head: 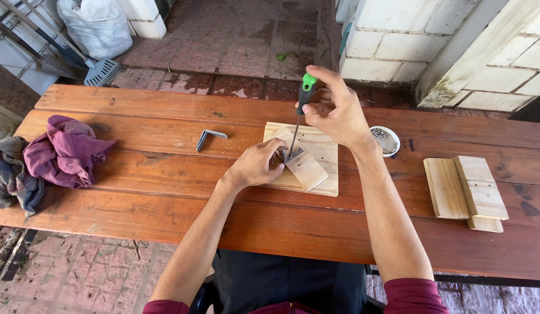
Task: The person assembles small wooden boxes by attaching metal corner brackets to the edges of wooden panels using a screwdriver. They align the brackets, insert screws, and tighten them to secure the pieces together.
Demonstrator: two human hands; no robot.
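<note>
A person seated at the near edge of a red-brown slatted wooden surface point(136, 168) works with both bare hands at its middle. The right hand point(334, 107) is closed around the green-and-black handle of a screwdriver point(301, 110); its fingers wrap the grip from the right and far side. The screwdriver's long axis runs nearly upright, leaning slightly so that the handle sits farther and to the right of the tip. The tip meets a small metal angle bracket point(294, 154) directly below and a little to the left of the right hand. The bracket sits where a small pale wood block point(306, 168) rests on a square pale wood board point(316, 157). The left hand point(255, 166) lies just left of the bracket, fingers curled and pressing on the block and bracket; it is the nearer hand to the joint. Whether a screw is already under the tip cannot be told.

A second, loose angle bracket point(207, 138) lies on the surface to the left, well apart from the board. A small round white dish point(386, 141) holding what appear to be screws stands just right of the right wrist. Farther right lie stacked pale wood pieces point(467, 192). At the left edge is a crumpled purple cloth point(63, 151) beside a grey cloth point(11, 174). No packages, labels or signs are visible.
</note>
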